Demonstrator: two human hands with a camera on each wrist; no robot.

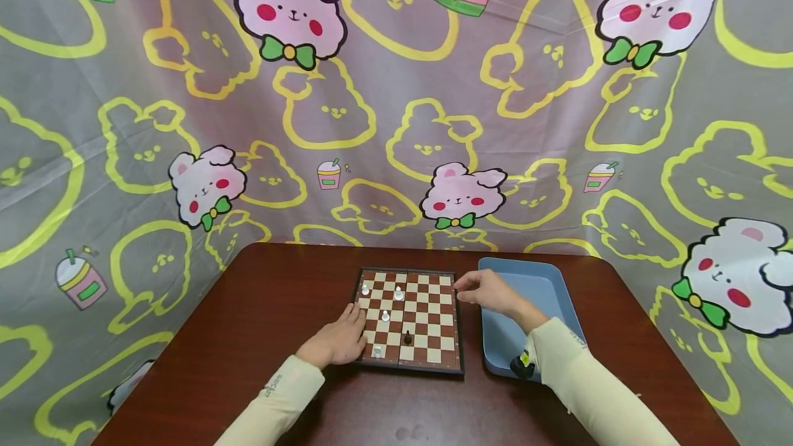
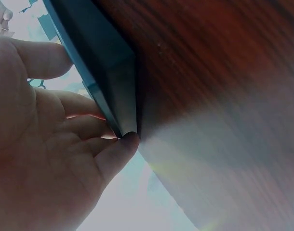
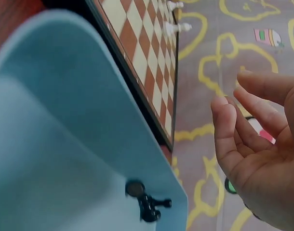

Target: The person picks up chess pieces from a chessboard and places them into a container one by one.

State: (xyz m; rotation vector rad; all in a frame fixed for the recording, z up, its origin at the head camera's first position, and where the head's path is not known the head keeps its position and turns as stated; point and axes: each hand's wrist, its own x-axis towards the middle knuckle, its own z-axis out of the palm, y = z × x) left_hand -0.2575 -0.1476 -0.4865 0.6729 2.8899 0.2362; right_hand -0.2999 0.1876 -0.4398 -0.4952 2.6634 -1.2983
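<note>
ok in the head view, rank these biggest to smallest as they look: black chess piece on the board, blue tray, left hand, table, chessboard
1. Table
2. Blue tray and chessboard, too alike to rank
3. Left hand
4. Black chess piece

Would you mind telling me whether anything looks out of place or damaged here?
Nothing looks spilled or damaged. Only mildly odd: the dark chess pieces in the blue tray seem toppled together, while the dark piece on the chessboard stands upright.
</note>
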